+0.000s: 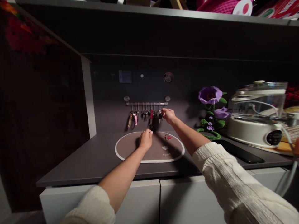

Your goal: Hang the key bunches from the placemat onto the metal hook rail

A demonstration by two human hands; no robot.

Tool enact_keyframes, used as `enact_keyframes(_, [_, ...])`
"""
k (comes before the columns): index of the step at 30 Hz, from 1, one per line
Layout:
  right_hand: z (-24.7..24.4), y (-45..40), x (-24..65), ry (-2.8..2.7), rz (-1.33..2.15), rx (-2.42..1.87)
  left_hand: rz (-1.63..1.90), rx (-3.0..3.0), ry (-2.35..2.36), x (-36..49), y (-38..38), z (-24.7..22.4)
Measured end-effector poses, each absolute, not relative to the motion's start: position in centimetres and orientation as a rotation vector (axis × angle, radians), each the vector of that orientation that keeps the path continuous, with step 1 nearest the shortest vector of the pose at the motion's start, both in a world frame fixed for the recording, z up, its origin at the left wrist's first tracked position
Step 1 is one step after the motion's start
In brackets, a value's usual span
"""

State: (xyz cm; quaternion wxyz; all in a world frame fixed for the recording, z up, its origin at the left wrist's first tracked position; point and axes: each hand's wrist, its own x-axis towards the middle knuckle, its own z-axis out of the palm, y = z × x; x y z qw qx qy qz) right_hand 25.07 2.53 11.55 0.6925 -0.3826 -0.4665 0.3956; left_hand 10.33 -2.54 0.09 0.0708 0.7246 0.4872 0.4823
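A clear hook rail (147, 103) is fixed to the dark wall by two round mounts. Several bunches of keys hang from it, among them a pink loop keychain (135, 119), a tan tag (130, 120) and a red piece (151, 113). At the rail's right end, my right hand (169, 115) is closed in a pinch at a bunch of keys (160, 116). Lower down, my left hand (146, 139) is closed over the brown oval mat (128, 149); what its fingers hold, if anything, is hidden. A small key with a red tag (168, 137) lies on the mat.
To the right stand purple crocheted flowers (210, 95), a black phone-like slab (243, 152) and a white appliance with a clear top (252, 124). A shelf (149, 12) overhangs the dark countertop (77, 161). A side panel (88, 96) bounds the left.
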Motion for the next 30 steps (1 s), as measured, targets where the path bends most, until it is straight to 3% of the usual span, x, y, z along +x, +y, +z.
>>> enact_keyframes(17, [12.0, 4.2, 24.8, -0.858, 0.931, -0.903, 1.418, 2.072, 1.473, 10.3, -2.2, 0.0])
enact_keyframes(30, [10.0, 4.7, 25.9, -1.134, 0.849, -0.936, 1.437, 2.016, 1.453, 10.2, -1.7, -0.3])
